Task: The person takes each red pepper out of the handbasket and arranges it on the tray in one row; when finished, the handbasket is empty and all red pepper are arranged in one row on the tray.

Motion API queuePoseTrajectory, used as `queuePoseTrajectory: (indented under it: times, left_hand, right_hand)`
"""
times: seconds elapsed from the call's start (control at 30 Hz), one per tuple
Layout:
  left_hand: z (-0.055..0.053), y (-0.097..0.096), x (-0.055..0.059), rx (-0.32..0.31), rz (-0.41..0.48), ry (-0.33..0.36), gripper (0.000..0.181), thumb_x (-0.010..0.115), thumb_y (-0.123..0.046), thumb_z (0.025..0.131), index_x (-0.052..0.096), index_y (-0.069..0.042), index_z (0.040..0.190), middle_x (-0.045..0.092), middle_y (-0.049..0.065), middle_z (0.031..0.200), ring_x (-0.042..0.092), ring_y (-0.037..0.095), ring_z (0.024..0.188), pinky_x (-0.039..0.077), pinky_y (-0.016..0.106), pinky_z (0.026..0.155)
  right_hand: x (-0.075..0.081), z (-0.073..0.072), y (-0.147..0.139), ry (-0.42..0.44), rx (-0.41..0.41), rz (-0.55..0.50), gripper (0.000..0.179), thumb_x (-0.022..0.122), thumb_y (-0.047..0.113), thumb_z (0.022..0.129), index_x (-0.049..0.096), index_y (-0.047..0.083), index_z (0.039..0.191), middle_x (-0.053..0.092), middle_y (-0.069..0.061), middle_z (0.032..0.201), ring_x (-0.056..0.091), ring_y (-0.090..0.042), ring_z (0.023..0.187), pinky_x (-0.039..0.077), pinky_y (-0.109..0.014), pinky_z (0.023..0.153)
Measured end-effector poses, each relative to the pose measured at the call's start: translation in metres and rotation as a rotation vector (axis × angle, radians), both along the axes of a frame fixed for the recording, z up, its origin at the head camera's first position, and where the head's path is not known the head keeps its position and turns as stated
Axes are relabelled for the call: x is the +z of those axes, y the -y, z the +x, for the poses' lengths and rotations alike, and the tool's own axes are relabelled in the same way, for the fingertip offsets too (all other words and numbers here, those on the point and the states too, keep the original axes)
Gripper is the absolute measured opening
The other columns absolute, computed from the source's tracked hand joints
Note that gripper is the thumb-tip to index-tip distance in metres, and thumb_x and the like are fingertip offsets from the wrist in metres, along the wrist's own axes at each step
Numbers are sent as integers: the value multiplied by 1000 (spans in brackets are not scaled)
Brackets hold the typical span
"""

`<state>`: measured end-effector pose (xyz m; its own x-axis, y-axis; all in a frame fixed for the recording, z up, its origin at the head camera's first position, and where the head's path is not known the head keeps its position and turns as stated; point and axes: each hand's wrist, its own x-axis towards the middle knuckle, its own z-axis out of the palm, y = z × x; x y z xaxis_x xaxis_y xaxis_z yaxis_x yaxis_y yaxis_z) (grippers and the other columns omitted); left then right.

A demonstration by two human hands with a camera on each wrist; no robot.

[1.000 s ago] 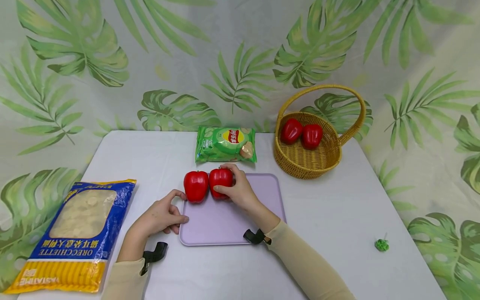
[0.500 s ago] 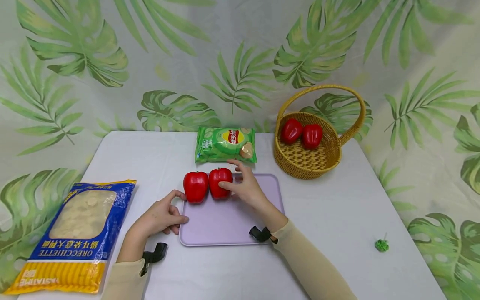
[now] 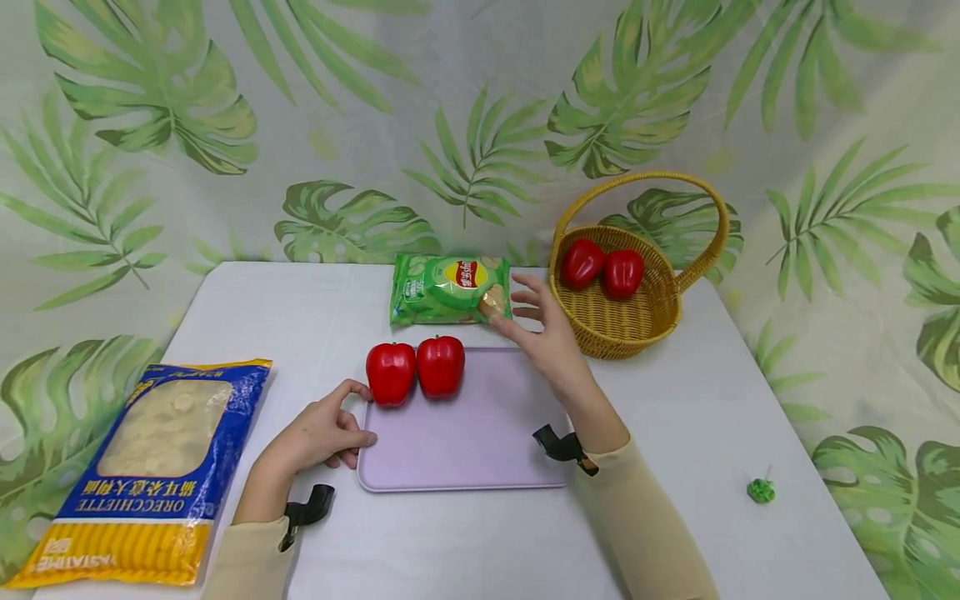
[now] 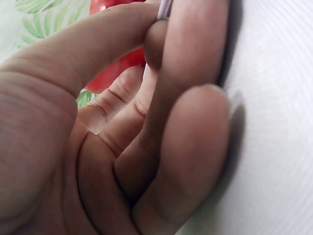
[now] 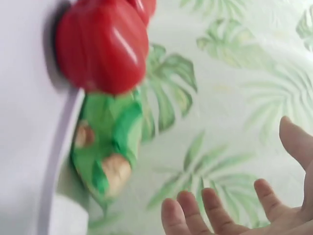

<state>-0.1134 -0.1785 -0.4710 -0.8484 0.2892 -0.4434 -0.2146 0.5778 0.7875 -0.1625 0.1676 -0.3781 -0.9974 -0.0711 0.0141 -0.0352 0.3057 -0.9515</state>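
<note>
Two red bell peppers, a left one and a right one, stand side by side at the back left of a lilac tray. My left hand grips the tray's left rim, thumb and index finger at its edge; in the left wrist view the curled fingers lie close to the white cloth. My right hand is raised over the tray's back right corner, fingers spread and holding nothing. Its fingertips overlap the right end of a green bag of chips in the head view.
A wicker basket with a tall handle holds two more red peppers at the back right. A blue and yellow pasta bag lies at the left. A small green item lies far right. Leaf-printed cloth hangs behind.
My right hand has let go of the right pepper and moved right and back toward the chips and basket. The left hand and both peppers on the tray have stayed in place.
</note>
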Motion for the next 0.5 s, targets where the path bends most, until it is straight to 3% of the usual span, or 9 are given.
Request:
queuePoseTrajectory:
  times: [0.23, 0.37, 0.5]
  left_hand:
    - [1, 0, 0, -2, 1, -4, 61, 82, -19, 92, 45, -16, 141, 71, 6, 77, 70, 18, 60, 54, 31, 55]
    - [1, -1, 1, -2, 8, -6, 62, 82, -19, 92, 45, -16, 141, 71, 6, 76, 70, 18, 60, 53, 31, 55]
    - [2, -1, 1, -4, 6, -13, 62, 83, -19, 92, 45, -16, 141, 70, 7, 76, 69, 18, 59, 53, 32, 55]
  right_hand:
    - [9, -17, -40, -155, -99, -6, 70, 78, 25, 97, 42, 27, 158, 49, -13, 154, 44, -38, 146, 42, -55, 117]
    - [17, -29, -66, -151, -134, -35, 72, 78, 27, 98, 40, 30, 159, 46, -11, 157, 43, -33, 146, 40, -46, 115]
    - [24, -43, -92, -121, -170, -45, 75, 78, 33, 97, 38, 34, 160, 42, -8, 160, 40, -28, 147, 39, -48, 117]
